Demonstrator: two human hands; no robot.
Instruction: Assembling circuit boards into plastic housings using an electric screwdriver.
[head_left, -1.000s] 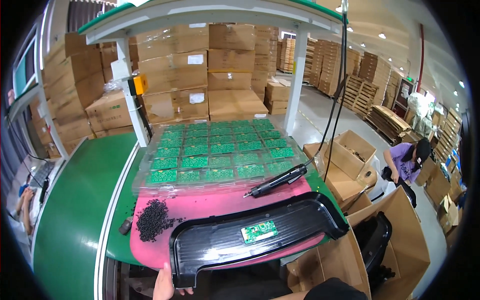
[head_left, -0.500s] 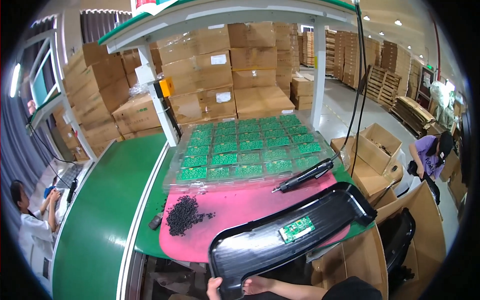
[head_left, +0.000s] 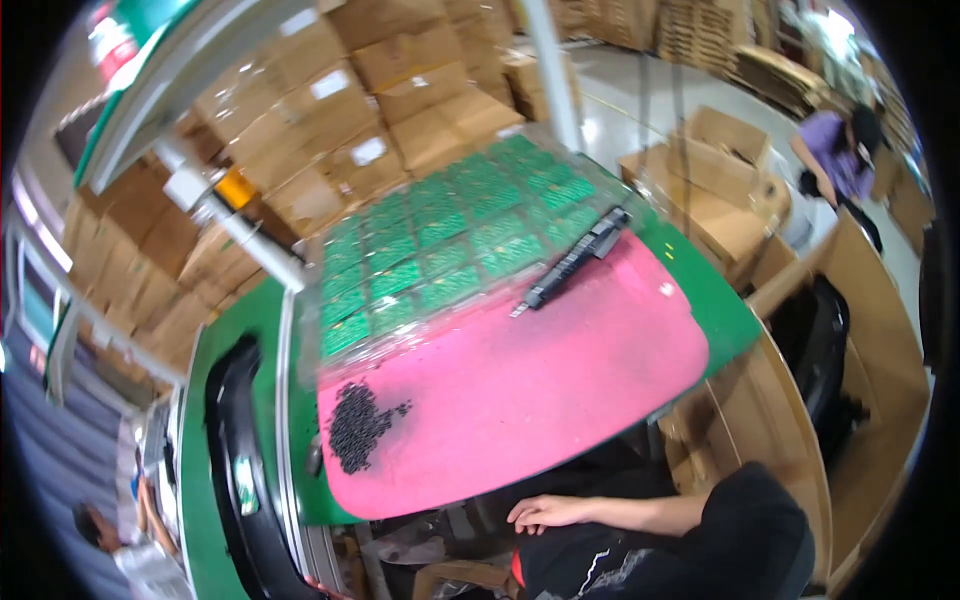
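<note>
A long curved black plastic panel (head_left: 232,420) lies on the green conveyor belt (head_left: 215,580) at the left. On the panel sits a small green circuit board (head_left: 246,485). My left hand does not show plainly; only a small reddish sliver appears by the panel's lower end at the bottom edge. My right hand (head_left: 545,513) rests in front of my body below the pink mat (head_left: 540,400), fingers loosely stretched, holding nothing. A black electric screwdriver (head_left: 575,262) lies across the mat's far edge and the clear trays. A heap of small black screws (head_left: 357,428) sits on the mat's left side.
Clear plastic trays (head_left: 420,235) of green circuit boards stand behind the mat. At the right an open carton (head_left: 870,400) holds black panels. A metal post (head_left: 235,225) rises between bench and conveyor. Two people sit nearby, one (head_left: 845,160) at far right, one (head_left: 145,555) at lower left.
The black panel with its circuit board has gone from above the mat to the conveyor at the left. My right hand has let go of it. The view has turned and tilted.
</note>
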